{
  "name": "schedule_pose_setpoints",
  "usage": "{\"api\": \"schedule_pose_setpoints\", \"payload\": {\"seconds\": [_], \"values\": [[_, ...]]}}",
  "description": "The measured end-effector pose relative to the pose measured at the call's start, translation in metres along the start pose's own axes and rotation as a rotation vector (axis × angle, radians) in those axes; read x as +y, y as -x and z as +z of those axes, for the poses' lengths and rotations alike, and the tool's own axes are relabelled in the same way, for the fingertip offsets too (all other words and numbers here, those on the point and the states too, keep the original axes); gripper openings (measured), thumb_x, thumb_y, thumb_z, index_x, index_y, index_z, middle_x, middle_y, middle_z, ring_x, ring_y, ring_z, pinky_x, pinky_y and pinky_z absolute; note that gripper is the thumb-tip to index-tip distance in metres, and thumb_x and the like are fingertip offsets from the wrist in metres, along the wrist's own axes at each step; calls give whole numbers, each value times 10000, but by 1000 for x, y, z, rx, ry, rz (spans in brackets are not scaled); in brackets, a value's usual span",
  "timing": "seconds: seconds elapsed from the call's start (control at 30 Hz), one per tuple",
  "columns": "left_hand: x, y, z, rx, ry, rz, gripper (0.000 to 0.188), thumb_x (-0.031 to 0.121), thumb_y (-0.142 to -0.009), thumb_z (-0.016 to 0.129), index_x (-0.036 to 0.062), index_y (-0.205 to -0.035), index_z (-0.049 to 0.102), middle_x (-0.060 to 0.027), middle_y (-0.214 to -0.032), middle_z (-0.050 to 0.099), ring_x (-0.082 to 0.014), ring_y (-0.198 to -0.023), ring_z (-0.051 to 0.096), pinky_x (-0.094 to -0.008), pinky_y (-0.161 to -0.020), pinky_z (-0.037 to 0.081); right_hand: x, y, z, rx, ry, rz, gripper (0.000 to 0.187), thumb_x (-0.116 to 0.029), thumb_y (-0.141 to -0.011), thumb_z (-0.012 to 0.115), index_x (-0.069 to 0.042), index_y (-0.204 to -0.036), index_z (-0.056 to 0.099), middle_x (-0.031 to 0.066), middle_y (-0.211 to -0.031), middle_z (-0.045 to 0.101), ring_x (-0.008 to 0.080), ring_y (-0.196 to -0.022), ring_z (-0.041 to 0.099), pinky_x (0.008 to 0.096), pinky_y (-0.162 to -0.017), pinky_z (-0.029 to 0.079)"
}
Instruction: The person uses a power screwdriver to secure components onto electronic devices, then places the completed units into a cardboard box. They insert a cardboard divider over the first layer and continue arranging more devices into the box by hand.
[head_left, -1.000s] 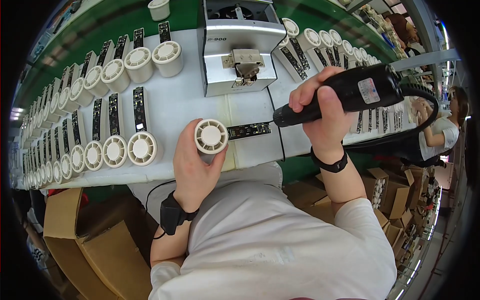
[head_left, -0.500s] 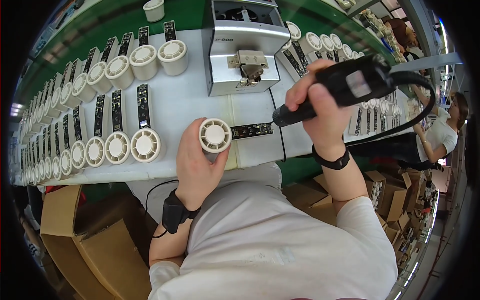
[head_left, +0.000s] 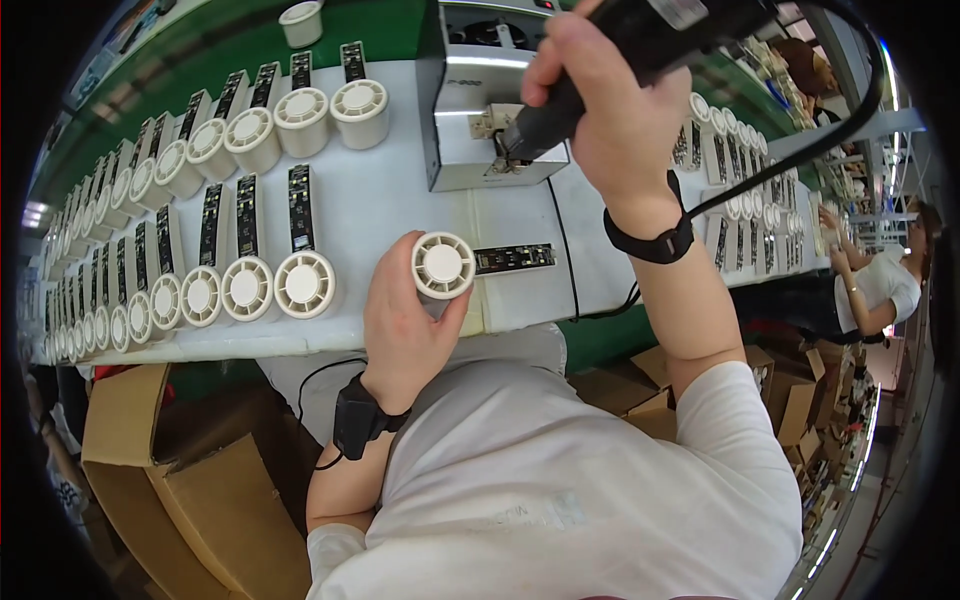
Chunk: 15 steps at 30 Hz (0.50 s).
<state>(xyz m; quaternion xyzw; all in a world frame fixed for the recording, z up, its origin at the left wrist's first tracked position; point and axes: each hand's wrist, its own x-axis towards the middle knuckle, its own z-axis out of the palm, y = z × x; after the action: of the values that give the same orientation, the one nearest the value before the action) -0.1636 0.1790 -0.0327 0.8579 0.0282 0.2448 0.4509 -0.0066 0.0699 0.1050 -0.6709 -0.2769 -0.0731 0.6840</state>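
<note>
My left hand (head_left: 415, 315) is wrapped round the white round head of a device (head_left: 443, 265) with a slotted cap. Its narrow arm carries a black circuit board (head_left: 515, 258) and points to the right over the table. My right hand (head_left: 625, 125) grips a black corded electric screwdriver (head_left: 625, 60). The screwdriver's nose meets the front outlet of a silver screw feeder (head_left: 465, 120); its tip is too small to make out.
Rows of like white devices (head_left: 304, 285) with circuit boards stand on the white table (head_left: 395, 200) to the left, and more (head_left: 735, 205) stand to the right. Cardboard boxes (head_left: 215, 500) lie below the table. At the far right a person (head_left: 875, 285) works.
My right hand has lifted the screwdriver off the circuit board's end and carried it up and left to the feeder's front. My left hand keeps its hold on the device.
</note>
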Motion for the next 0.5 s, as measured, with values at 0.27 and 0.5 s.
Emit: {"api": "schedule_pose_setpoints", "payload": {"seconds": [0.27, 0.5], "values": [[-1, 0, 4, -8, 11, -20, 615, 86, -726, 741, -30, -1235, 417, -199, -1079, 557, -360, -962, 570, -385, -816, 470, -7, 52, -54, -39, -147, 63, 249, -206, -896, 503, -25, -1062, 463, 77, -663, 512, 196, -548, 488, 352, -560, 445], [-1, 0, 5, -16, 26, -41, 632, 64, -720, 744, -33, -1248, 410, -196, -1084, 563, -346, -958, 584, -371, -817, 473, -5, 85, -77, -6, -162, 40, 350, -292, -885, 519, -42, -1113, 428, 71, -692, 498, 186, -573, 489, 364, -600, 441]]}}
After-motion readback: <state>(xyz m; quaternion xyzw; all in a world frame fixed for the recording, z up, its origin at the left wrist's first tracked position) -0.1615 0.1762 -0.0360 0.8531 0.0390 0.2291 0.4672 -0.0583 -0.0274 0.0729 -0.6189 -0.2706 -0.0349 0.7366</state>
